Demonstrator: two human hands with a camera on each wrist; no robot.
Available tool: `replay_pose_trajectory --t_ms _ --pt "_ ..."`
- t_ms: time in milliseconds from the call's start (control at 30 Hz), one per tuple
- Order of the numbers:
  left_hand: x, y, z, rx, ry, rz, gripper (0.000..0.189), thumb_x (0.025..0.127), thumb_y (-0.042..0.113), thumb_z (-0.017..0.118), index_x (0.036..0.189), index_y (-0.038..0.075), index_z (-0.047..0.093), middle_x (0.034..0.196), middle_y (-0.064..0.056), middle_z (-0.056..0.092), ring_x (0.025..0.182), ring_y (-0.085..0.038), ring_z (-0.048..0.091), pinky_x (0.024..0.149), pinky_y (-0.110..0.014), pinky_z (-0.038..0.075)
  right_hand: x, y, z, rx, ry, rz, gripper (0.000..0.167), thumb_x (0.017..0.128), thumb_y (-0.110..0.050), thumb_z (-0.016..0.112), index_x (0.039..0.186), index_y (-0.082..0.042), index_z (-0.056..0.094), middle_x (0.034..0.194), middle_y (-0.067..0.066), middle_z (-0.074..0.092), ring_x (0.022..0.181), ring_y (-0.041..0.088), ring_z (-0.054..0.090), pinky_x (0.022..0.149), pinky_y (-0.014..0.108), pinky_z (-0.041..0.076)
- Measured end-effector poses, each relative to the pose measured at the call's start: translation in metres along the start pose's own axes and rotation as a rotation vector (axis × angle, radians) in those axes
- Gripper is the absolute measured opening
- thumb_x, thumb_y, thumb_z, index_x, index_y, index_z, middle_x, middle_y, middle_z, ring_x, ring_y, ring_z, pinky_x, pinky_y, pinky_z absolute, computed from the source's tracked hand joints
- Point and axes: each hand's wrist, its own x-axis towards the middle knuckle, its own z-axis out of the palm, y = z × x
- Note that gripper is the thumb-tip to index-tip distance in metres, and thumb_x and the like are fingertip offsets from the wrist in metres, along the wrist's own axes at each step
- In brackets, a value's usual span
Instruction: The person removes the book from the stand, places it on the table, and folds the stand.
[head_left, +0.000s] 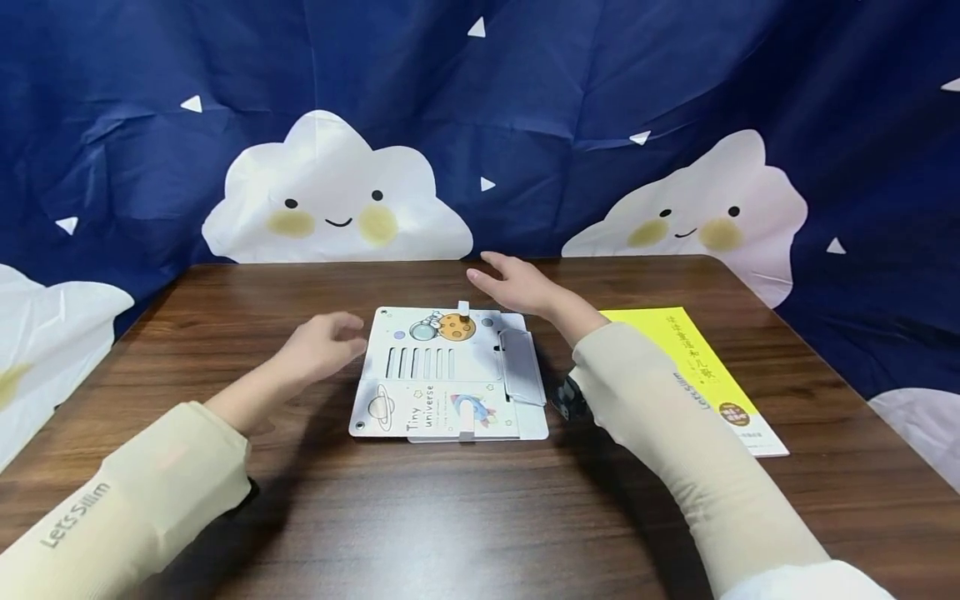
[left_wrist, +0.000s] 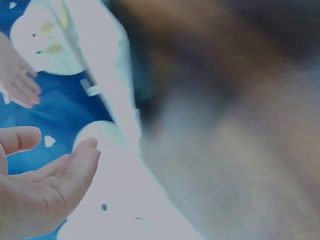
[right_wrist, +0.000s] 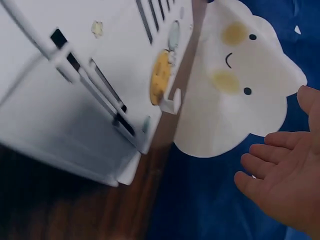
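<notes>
A white folding book stand (head_left: 420,408) printed with planets, a rocket and "Tiny universe" lies flat on the brown table. Two small white page clips stick up from it, one at the far edge (head_left: 463,310) and one at the near edge (head_left: 467,421). Just off its left side hovers my left hand (head_left: 322,343), fingers loosely bent and holding nothing. My right hand (head_left: 519,286) is raised beyond the stand's far right corner, fingers spread and relaxed, also without anything in it. In the right wrist view the stand (right_wrist: 120,65) shows its slots, with the right hand (right_wrist: 285,170) apart from it.
On the right of the table (head_left: 375,525) lies a yellow book (head_left: 697,358) with a white lower band, partly behind my right sleeve (head_left: 667,417). A dark blue cloth (head_left: 525,100) with smiling white clouds hangs behind the table's far edge.
</notes>
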Motion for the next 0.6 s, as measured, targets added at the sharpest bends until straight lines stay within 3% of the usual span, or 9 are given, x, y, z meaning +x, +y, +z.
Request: replay_pose_trajectory --t_ms 267,467,600 --pt "0.016 0.041 -0.021 0.04 0.06 0.125 0.046 0.087 0.018 0.045 0.126 -0.004 0.035 0.122 -0.02 0.044 0.109 -0.03 0.043 0.091 -0.04 0.033 -0.014 -0.006 -0.028 -0.098 0.061 -0.054 0.06 0.09 -0.04 0.037 0.135 -0.002 0.023 0.138 0.012 0.024 0.125 0.022 0.02 0.1 0.033 0.019" --pt "0.03 0.051 -0.019 0.34 0.194 0.22 0.047 0.09 0.02 0.038 0.129 -0.005 0.031 0.129 -0.021 0.035 0.119 -0.033 0.03 0.096 -0.045 0.023 -0.025 -0.004 -0.038 -0.159 0.11 -0.062 0.063 0.089 -0.042 0.038 0.136 -0.003 0.021 0.139 0.012 0.019 0.127 0.021 0.013 0.101 0.034 0.014" --pt "0.037 0.047 -0.014 0.47 0.2 0.215 0.052 0.091 0.029 0.036 0.132 -0.001 0.028 0.135 -0.019 0.026 0.124 -0.032 0.018 0.096 -0.053 0.012 -0.029 0.0 -0.04 -0.235 0.141 -0.059 0.064 0.089 -0.043 0.038 0.135 -0.002 0.022 0.14 0.014 0.017 0.127 0.022 0.01 0.101 0.035 0.011"
